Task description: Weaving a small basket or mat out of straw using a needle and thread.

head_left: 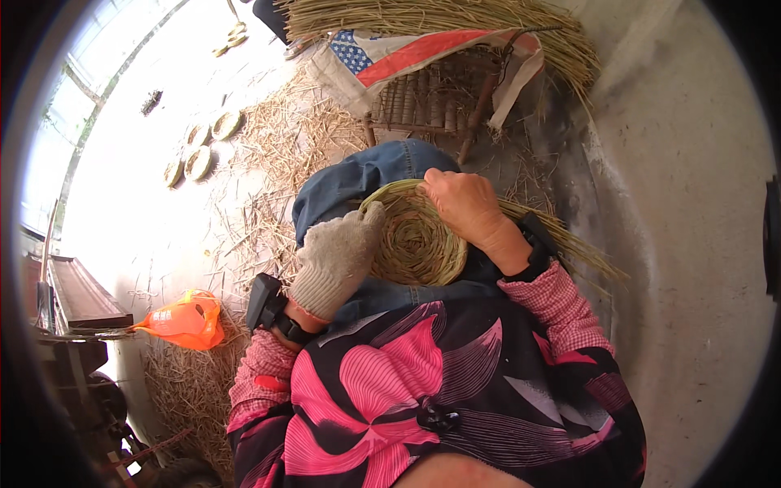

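A round coiled straw mat (416, 240) rests on my lap over blue jeans. My left hand (338, 256), in a grey knit glove, grips the mat's left edge. My bare right hand (460, 203) pinches the mat's upper rim, where loose straw strands (569, 244) trail off to the right. Each wrist carries a black strap-on device. My sleeves are pink checked under a black and pink flowered top.
A wooden chair (431, 98) draped with a striped cloth stands ahead, with a big straw bundle (455, 20) behind it. Loose straw litters the floor at left. Several finished round mats (199, 150) lie far left. An orange plastic bag (183, 321) sits lower left.
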`<control>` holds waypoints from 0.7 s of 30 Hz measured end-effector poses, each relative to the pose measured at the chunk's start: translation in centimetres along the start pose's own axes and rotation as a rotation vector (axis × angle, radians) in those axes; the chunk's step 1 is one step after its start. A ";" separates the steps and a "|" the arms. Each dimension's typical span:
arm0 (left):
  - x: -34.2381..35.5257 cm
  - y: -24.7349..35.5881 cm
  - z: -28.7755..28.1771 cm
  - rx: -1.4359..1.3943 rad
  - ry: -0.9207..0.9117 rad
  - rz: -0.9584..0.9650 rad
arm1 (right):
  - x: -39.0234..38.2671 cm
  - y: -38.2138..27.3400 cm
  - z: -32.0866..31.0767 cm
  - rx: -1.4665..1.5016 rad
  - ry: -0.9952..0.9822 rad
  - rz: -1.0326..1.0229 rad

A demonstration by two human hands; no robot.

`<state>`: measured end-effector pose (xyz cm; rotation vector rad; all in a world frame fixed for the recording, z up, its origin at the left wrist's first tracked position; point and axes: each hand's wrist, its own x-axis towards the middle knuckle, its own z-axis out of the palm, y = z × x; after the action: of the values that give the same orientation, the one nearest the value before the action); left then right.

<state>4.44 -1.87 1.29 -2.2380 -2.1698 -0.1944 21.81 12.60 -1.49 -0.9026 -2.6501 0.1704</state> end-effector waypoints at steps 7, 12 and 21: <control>0.8 1.5 0.6 -0.054 0.130 -0.042 | 0.0 0.0 -0.1 0.024 0.012 -0.020; 2.6 2.6 -0.2 -0.153 0.690 0.324 | 0.0 -0.3 -0.4 0.009 0.033 -0.129; 4.0 -1.3 -3.0 -1.207 0.763 0.217 | 1.4 0.5 -4.1 -0.112 0.259 -0.356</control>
<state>3.01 1.81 4.59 -2.0396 -1.4253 -2.3500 22.50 13.87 2.64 -0.4342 -2.5404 -0.1707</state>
